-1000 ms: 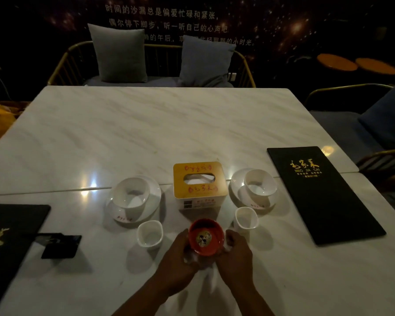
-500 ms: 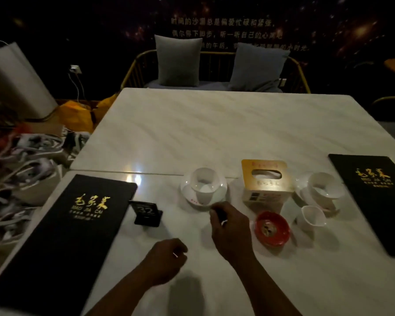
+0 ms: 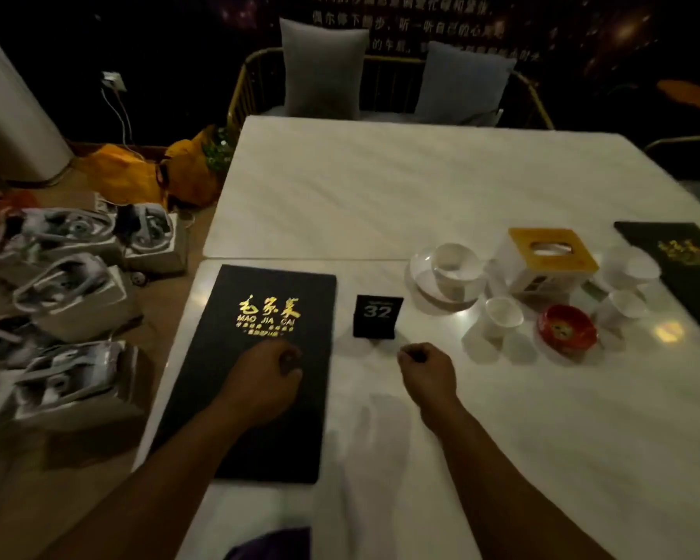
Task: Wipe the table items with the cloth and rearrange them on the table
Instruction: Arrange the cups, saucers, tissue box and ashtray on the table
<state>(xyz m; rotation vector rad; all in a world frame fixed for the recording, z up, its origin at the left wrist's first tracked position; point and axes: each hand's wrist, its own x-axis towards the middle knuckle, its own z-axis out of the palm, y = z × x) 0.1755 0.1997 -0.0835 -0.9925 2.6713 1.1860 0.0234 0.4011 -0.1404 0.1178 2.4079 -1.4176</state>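
My left hand point(image 3: 265, 371) hovers over or rests on the lower half of a black menu point(image 3: 259, 313) with gold lettering, its fingers curled shut. My right hand point(image 3: 427, 367) is a closed fist on the white table point(image 3: 380, 187), just below a black "32" number stand point(image 3: 377, 316). I cannot make out a cloth in either fist. To the right stand a white cup point(image 3: 502, 316), a red dish point(image 3: 565, 330), a bowl on a saucer point(image 3: 453, 265) and a yellow-topped tissue box point(image 3: 550, 256).
A second bowl and cup point(image 3: 631, 276) and another black menu point(image 3: 679, 256) lie at the right edge. Left of the table, several white boxes point(image 3: 69, 293) and yellow bags point(image 3: 134, 175) cover the floor. A bench with two grey cushions point(image 3: 324, 70) stands behind.
Both hands let go of the red dish, which now sits on the table. My view and both hands swung left to the menu and number stand.
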